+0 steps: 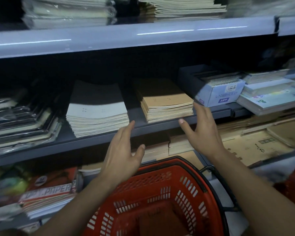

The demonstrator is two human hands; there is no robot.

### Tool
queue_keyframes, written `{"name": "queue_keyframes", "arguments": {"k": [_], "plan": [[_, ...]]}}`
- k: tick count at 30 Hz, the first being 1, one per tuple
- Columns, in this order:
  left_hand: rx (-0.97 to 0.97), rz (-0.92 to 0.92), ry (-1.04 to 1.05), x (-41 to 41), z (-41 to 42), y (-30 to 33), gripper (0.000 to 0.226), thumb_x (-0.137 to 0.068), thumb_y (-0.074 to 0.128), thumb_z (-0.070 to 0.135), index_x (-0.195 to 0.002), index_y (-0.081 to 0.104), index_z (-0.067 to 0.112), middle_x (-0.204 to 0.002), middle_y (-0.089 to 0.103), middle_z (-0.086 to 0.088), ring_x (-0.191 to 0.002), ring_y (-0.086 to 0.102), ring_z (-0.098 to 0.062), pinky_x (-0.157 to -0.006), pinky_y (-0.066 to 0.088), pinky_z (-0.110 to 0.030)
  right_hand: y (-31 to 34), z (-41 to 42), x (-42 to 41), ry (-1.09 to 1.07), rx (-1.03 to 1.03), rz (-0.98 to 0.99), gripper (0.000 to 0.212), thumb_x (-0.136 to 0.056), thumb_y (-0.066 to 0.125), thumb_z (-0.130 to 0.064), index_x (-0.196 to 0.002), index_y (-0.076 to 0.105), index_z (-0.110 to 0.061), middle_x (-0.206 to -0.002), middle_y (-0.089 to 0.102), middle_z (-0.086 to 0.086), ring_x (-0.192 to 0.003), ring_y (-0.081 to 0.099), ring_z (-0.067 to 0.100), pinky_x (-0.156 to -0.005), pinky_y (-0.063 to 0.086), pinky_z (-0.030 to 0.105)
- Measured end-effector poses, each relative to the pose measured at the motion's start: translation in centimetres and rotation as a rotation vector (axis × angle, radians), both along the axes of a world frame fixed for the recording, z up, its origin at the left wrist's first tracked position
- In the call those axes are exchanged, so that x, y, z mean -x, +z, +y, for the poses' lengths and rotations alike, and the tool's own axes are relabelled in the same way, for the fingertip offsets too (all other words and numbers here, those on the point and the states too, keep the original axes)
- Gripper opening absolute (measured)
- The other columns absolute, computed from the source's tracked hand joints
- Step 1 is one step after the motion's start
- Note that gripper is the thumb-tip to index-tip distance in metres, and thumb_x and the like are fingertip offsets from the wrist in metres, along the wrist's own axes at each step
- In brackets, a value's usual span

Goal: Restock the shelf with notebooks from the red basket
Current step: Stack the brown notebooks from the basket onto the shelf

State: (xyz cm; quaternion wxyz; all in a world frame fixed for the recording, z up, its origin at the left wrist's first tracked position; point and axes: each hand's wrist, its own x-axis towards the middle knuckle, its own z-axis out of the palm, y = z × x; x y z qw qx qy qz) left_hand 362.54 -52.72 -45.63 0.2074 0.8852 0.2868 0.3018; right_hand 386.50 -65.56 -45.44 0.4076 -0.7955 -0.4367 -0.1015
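Shelf (99, 133): grey metal, middle tier, front lip running across the view just above both hands; more stock on the tiers above and below.
Basket (162, 193): red plastic, black handles, held low in front of the person under the forearms. Its floor looks dark and mostly bare; I cannot tell whether a notebook still lies in it.
Grey stack (97, 114): notebooks on the shelf, left of centre, edges fanned and slightly slumped forward.
Brown stack (167, 104): kraft-cover notebooks on the shelf, just right of the grey stack with a gap between, front corner close to the shelf lip.
Box (218, 92): pale blue carton of spiral pads, right of the brown stack, close beside it.
Left hand (123, 150): fingers straight and spread, holding nothing, fingertips near the shelf lip below the gap between the stacks.
Right hand (201, 130): fingers spread, holding nothing, fingertips at the right front corner of the brown stack; touching or just short, blur hides which.
Step, as I judge it: squaring or releasing the brown stack.
Risk: a push on that corner could skew the brown stack or slide its top copies off the lip into the basket.
Risk: the left hand could brush the fanned grey stack and spill it forward.
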Motion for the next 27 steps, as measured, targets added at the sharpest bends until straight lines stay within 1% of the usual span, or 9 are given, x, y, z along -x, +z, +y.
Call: {"name": "queue_keyframes", "arguments": {"k": [2, 5, 7, 10, 14, 17, 21, 24, 27], "plan": [[0.002, 0.021, 0.002, 1.2, -0.3, -0.6, 0.076, -0.094, 0.064, 0.039, -0.158, 0.024, 0.028, -0.147, 0.044, 0.010, -0.135, 0.043, -0.009, -0.111, 0.043, -0.040, -0.4, -0.6, 1.1, -0.004, 0.001, -0.007, 0.069, -0.100, 0.058, -0.048, -0.155, 0.036, -0.013, -0.148, 0.043, 0.004, -0.134, 0.044, 0.019, -0.106, 0.043, 0.038], [0.019, 0.052, -0.003, 2.6, -0.8, -1.7, 0.074, -0.093, 0.062, 0.037, -0.157, 0.026, 0.026, -0.142, 0.047, 0.009, -0.132, 0.046, -0.011, -0.110, 0.044, -0.040, -1.2, -1.4, 2.6, 0.001, 0.023, 0.043, 0.065, -0.100, 0.057, -0.047, -0.153, 0.038, -0.015, -0.143, 0.045, 0.001, -0.132, 0.047, 0.017, -0.106, 0.043, 0.037], [0.019, 0.078, -0.010, 3.4, -1.1, -2.5, 0.073, -0.093, 0.063, 0.035, -0.156, 0.029, 0.023, -0.142, 0.048, 0.007, -0.131, 0.048, -0.012, -0.109, 0.044, -0.038, -2.0, -2.0, 3.3, 0.027, 0.065, 0.067, 0.062, -0.100, 0.057, -0.046, -0.151, 0.040, -0.015, -0.138, 0.047, 0.002, -0.128, 0.050, 0.016, -0.102, 0.044, 0.035], [0.038, 0.124, -0.010, 4.5, -1.3, -3.7, 0.072, -0.092, 0.065, 0.034, -0.155, 0.033, 0.020, -0.140, 0.051, 0.004, -0.128, 0.050, -0.012, -0.108, 0.044, -0.035, -3.1, -2.7, 4.0, 0.052, 0.149, 0.075, 0.061, -0.102, 0.057, -0.044, -0.153, 0.041, -0.013, -0.139, 0.050, 0.005, -0.128, 0.051, 0.017, -0.099, 0.040, 0.030], [0.090, 0.182, -0.005, 6.0, -1.2, -5.8, 0.070, -0.090, 0.066, 0.035, -0.152, 0.037, 0.019, -0.138, 0.054, 0.000, -0.126, 0.054, -0.015, -0.106, 0.046, -0.036, -5.1, -3.5, 4.7, 0.068, 0.276, 0.096, 0.062, -0.102, 0.054, -0.048, -0.152, 0.042, -0.014, -0.139, 0.051, 0.006, -0.128, 0.051, 0.021, -0.103, 0.045, 0.038], [0.144, 0.222, 0.017, 6.6, -1.1, -7.0, 0.069, -0.089, 0.066, 0.035, -0.150, 0.040, 0.017, -0.137, 0.055, -0.002, -0.127, 0.053, -0.018, -0.108, 0.045, -0.037, -6.5, -3.6, 4.9, 0.091, 0.360, 0.115, 0.061, -0.102, 0.055, -0.048, -0.150, 0.044, -0.012, -0.138, 0.053, 0.008, -0.128, 0.053, 0.024, -0.105, 0.046, 0.041], [0.213, 0.277, 0.020, 7.0, -1.1, -8.8, 0.070, -0.086, 0.065, 0.038, -0.150, 0.040, 0.020, -0.140, 0.055, -0.002, -0.129, 0.053, -0.018, -0.111, 0.043, -0.039, -8.1, -3.1, 5.3, 0.108, 0.472, 0.126, 0.063, -0.101, 0.055, -0.049, -0.152, 0.042, -0.014, -0.143, 0.050, 0.010, -0.130, 0.054, 0.025, -0.107, 0.047, 0.043], [0.223, 0.328, 0.005, 6.9, -1.2, -10.1, 0.069, -0.088, 0.065, 0.036, -0.150, 0.040, 0.021, -0.140, 0.055, -0.002, -0.130, 0.052, -0.019, -0.110, 0.043, -0.036, -9.6, -2.8, 5.5, 0.123, 0.579, 0.122, 0.065, -0.101, 0.052, -0.052, -0.153, 0.041, -0.015, -0.146, 0.048, 0.010, -0.133, 0.051, 0.027, -0.108, 0.046, 0.043], [0.264, 0.394, -0.004, 6.5, -1.3, -11.6, 0.069, -0.091, 0.065, 0.034, -0.152, 0.038, 0.018, -0.144, 0.053, -0.004, -0.133, 0.050, -0.021, -0.111, 0.040, -0.032, -11.4, -2.3, 5.5, 0.142, 0.686, 0.108, 0.066, -0.095, 0.047, -0.063, -0.146, 0.046, -0.021, -0.141, 0.054, 0.006, -0.131, 0.052, 0.025, -0.104, 0.049, 0.041]]}}
